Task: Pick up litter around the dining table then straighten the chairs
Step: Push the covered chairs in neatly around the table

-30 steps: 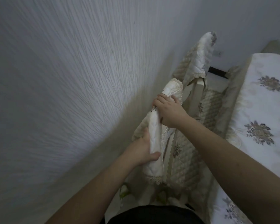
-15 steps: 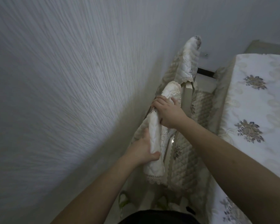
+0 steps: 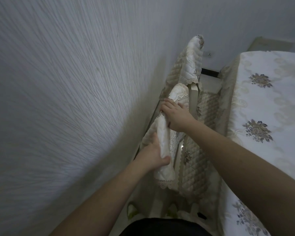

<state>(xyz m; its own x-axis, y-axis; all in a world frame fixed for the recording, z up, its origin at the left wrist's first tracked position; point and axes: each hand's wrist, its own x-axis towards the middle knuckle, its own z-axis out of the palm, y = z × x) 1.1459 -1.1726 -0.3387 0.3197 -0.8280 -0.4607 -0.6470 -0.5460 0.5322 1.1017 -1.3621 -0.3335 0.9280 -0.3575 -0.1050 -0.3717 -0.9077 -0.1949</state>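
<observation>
At centre frame, both hands, the left hand and right hand, gripped the near chair by its covered top rail, probably rigid though its satin cover looked slippery.

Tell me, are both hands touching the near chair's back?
Touching. The head view shows the left hand wrapped around the covered back of the near chair, thumb across it, and the right hand pressed over it higher up.

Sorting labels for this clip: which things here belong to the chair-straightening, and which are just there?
Job:
near chair back
left hand and right hand, both gripping it
far chair
table

Just there:
wall
</observation>
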